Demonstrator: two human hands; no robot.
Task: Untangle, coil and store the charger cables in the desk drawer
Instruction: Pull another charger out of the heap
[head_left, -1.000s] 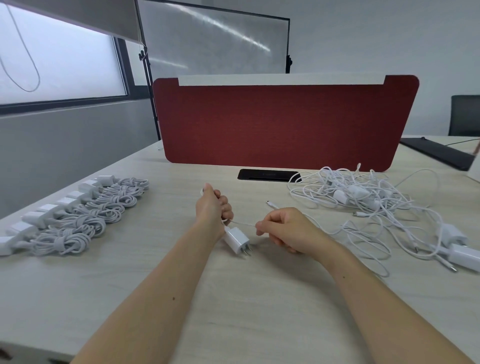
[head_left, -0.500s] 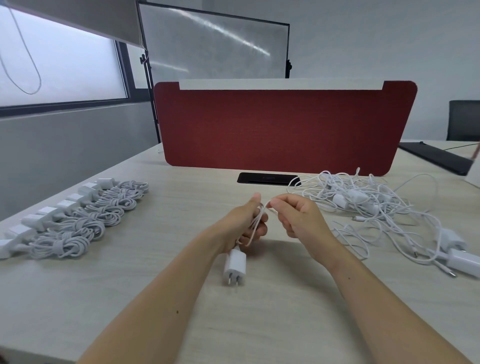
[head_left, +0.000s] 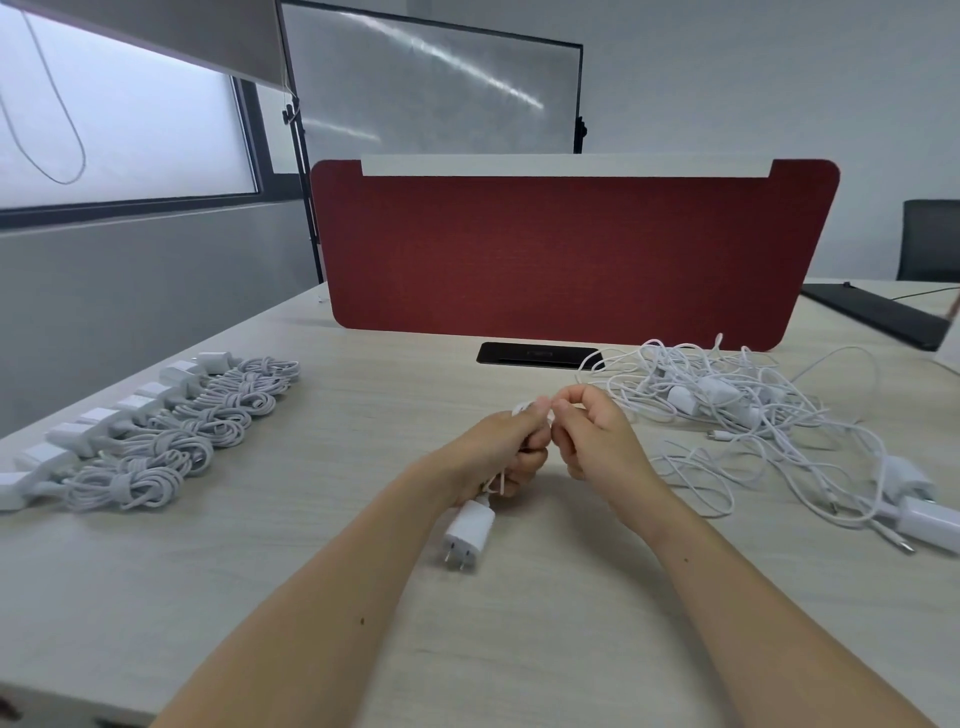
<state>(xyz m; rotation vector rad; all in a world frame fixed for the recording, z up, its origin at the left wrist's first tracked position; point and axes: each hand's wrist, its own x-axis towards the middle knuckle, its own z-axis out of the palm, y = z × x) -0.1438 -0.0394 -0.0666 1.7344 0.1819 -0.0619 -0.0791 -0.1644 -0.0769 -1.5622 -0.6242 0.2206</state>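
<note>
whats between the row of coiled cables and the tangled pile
In the head view: the left hand gripping a cable, its plug below, and the right hand pinching the same cable; otherwise bare desk.

The table (head_left: 311, 597) showed pale, matt wood grain. Below the left hand (head_left: 498, 452), the charger plug (head_left: 467, 527) looked like smooth white plastic with metal prongs, its cable (head_left: 494, 482) smooth-sheathed. Outward of the right hand (head_left: 597, 441), the tangled cables (head_left: 727, 410) looked alike. Behind both, the red divider (head_left: 571, 249) looked like matt cloth.

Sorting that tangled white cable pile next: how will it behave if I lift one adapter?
Likely floppy: the tangled pile lies in thin, slack loops. Lifting an adapter would probably drag neighbouring strands, since they cross. Probably light, given the thin cords.
</note>
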